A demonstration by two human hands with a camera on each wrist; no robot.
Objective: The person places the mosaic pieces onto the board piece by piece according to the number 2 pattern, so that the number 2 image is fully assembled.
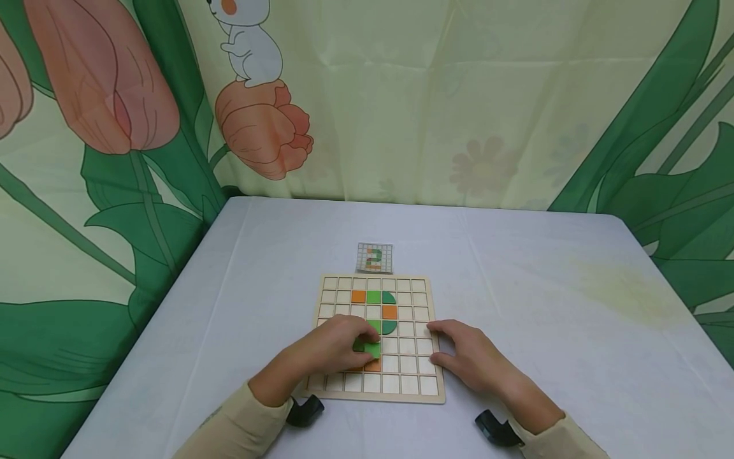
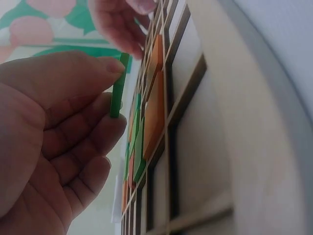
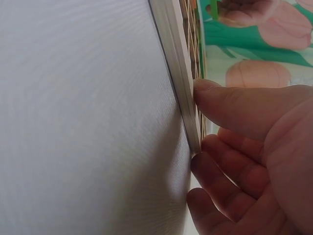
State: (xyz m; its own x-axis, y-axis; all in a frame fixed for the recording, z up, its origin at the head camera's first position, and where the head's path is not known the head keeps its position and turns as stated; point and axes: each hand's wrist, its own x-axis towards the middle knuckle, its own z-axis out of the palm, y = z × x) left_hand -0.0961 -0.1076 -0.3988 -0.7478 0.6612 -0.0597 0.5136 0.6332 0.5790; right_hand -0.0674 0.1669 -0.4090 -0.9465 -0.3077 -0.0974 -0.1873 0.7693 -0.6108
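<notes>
My left hand (image 1: 335,344) pinches a light green square tile (image 2: 119,85) between thumb and fingertips, on edge and apart from the board in the left wrist view. Below lies a wooden grid board (image 1: 410,384), partly hidden by that hand. Orange tiles (image 1: 389,312), a green square tile (image 1: 373,298) and dark green rounded tiles (image 1: 389,327) sit in its cells. My right hand (image 1: 476,357) rests its thumb and fingertips against the board's right edge, fingers slightly bent and spread.
A small pattern card (image 1: 375,257) with a coloured figure on a grid lies just behind the board. White cloth (image 1: 516,274) covers the table. A printed curtain (image 1: 401,95) hangs behind it.
</notes>
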